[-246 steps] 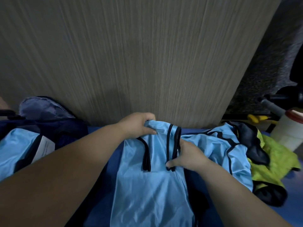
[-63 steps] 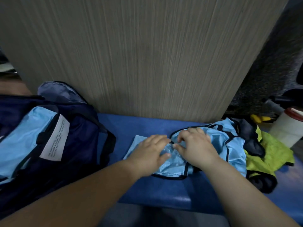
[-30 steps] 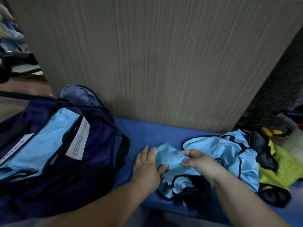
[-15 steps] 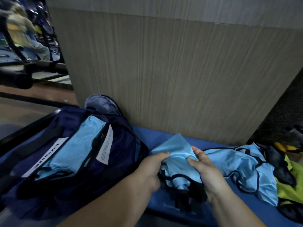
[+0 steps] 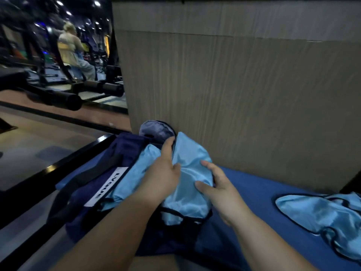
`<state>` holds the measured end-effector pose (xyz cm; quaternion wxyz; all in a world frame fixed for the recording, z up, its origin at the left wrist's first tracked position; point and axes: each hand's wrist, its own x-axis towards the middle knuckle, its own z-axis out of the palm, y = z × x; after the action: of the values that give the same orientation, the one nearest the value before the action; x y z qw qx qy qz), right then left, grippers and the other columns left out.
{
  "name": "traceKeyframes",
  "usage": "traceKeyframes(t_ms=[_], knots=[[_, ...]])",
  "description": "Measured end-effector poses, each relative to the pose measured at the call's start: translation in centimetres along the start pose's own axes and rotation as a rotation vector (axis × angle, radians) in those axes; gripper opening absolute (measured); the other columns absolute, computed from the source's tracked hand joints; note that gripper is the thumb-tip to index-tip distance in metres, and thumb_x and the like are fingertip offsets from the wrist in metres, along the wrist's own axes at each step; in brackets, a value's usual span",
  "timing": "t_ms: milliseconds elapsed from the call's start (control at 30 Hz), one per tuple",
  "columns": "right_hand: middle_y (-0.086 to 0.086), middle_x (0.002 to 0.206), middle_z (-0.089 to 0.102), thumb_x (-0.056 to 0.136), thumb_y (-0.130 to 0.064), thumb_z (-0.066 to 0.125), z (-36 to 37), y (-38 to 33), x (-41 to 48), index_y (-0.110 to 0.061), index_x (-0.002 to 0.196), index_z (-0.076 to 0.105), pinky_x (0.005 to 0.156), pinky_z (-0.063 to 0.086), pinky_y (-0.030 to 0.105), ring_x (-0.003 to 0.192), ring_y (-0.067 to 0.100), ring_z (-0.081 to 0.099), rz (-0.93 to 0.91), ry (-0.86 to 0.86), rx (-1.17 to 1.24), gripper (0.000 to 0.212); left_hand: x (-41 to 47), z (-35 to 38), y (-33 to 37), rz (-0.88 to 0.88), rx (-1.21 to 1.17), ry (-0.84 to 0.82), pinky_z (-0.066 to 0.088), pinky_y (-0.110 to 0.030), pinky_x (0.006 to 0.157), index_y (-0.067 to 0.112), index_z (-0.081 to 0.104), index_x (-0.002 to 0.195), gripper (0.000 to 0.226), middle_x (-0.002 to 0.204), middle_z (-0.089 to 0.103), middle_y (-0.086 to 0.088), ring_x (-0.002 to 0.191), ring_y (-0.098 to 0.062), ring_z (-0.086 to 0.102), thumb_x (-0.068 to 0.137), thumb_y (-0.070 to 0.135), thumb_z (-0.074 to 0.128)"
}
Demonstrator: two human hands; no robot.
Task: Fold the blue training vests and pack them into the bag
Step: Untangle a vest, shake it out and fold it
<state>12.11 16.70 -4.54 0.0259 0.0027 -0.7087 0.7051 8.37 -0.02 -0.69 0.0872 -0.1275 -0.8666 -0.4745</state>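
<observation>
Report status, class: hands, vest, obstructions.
Left hand and right hand both gripping folded light-blue satin vest, over open navy fabric bag. One light-blue vest already inside. Nothing blocking.

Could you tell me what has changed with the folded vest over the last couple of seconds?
Both hands lifted the folded vest off the blue bench and carried it left, over the open bag; the left hand and right hand still hold it. The packed vest in the bag and the unfolded vest stayed put.
</observation>
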Motion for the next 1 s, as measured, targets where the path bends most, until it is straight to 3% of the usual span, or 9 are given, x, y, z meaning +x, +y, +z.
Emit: traceKeyframes(t_ms=[167,233,300,433,533,633,733,867,1000], knots=[[-0.013,0.126,0.059,0.09,-0.013,0.068,6.1,-0.9,3.0,-0.039,0.144,0.035,0.097,0.051,0.026,0.107,0.002,0.062,-0.044,-0.097,-0.125,0.069,3.1,-5.2,-3.2,-0.013,0.285,0.029,0.051,-0.039,0.084,0.038,0.016,0.152,0.068,0.13,0.059,-0.005,0.103,-0.027,0.061,0.097,0.016,0.049],[-0.02,0.113,0.056,0.092,-0.011,0.064,7.9,-1.5,3.8,-0.044,0.136,0.032,0.084,0.047,0.008,0.095,-0.006,0.057,-0.059,-0.163,-0.233,0.063,4.4,-6.5,-4.9,-0.054,0.376,0.041,0.049,-0.036,0.081,0.037,0.018,0.151,0.068,0.125,0.061,-0.008,0.103,-0.029,0.061,0.096,0.016,0.051],[-0.011,0.12,0.051,0.096,-0.019,0.06,9.3,-1.8,4.6,-0.033,0.141,0.035,0.075,0.035,-0.003,0.097,-0.002,0.051,-0.088,-0.198,-0.476,0.053,5.2,-7.2,-6.4,-0.099,0.501,0.03,0.045,-0.034,0.082,0.034,0.018,0.152,0.069,0.13,0.058,-0.009,0.11,-0.031,0.057,0.094,0.016,0.052],[0.005,0.148,0.032,0.102,-0.038,0.042,9.9,-0.3,5.5,-0.027,0.152,0.024,0.099,0.035,0.024,0.127,0.018,0.041,-0.091,-0.031,-0.69,0.054,4.7,-6.6,-8.7,-0.103,0.769,0.085,0.035,-0.044,0.107,0.025,0.021,0.152,0.068,0.155,0.03,-0.005,0.132,-0.034,0.033,0.091,0.018,0.05],[0.007,0.136,0.042,0.102,-0.03,0.044,9.4,0.6,6.1,-0.024,0.142,0.033,0.086,0.038,0.026,0.105,0.014,0.047,-0.053,0.137,-0.611,0.042,3.6,-5.0,-8.0,0.065,0.786,0.061,0.023,-0.041,0.116,0.027,0.03,0.15,0.058,0.159,0.024,0.005,0.144,-0.024,0.019,0.095,0.021,0.046],[-0.005,0.097,0.054,0.099,-0.032,0.052,9.1,1.0,6.8,-0.02,0.117,0.039,0.065,0.04,0.026,0.076,0.005,0.049,0.084,0.129,-0.58,0.025,3.6,-3.5,-7.2,0.175,0.78,-0.06,0.012,-0.039,0.118,0.028,0.039,0.147,0.051,0.158,0.03,0.006,0.148,-0.021,0.018,0.097,0.035,0.028],[-0.008,0.086,0.053,0.097,-0.04,0.054,9.0,1.4,7.9,-0.018,0.105,0.044,0.052,0.035,0.02,0.07,0.002,0.048,0.169,0.119,-0.598,0.025,4.1,-2.8,-8.2,0.134,0.813,-0.265,0.009,-0.038,0.121,0.03,0.022,0.153,0.053,0.161,0.021,0.007,0.149,-0.018,0.012,0.103,0.048,0.022],[0.002,0.101,0.061,0.093,-0.052,0.055,8.8,2.0,8.5,-0.013,0.109,0.05,0.064,0.046,0.028,0.086,0.016,0.059,0.274,0.107,-0.573,0.042,4.6,-3.4,-10.2,0.072,0.832,-0.43,-0.005,-0.037,0.121,0.034,-0.001,0.155,0.062,0.163,-0.003,0.012,0.15,-0.01,-0.008,0.102,0.055,0.022],[0.002,0.092,0.06,0.096,-0.043,0.05,8.8,2.2,8.8,-0.014,0.097,0.05,0.071,0.052,0.032,0.084,0.02,0.061,0.286,0.076,-0.616,0.029,5.1,-3.9,-10.7,0.076,0.839,-0.472,-0.007,-0.038,0.121,0.037,-0.008,0.153,0.064,0.162,-0.011,0.013,0.149,-0.01,-0.013,0.101,0.057,0.022]])
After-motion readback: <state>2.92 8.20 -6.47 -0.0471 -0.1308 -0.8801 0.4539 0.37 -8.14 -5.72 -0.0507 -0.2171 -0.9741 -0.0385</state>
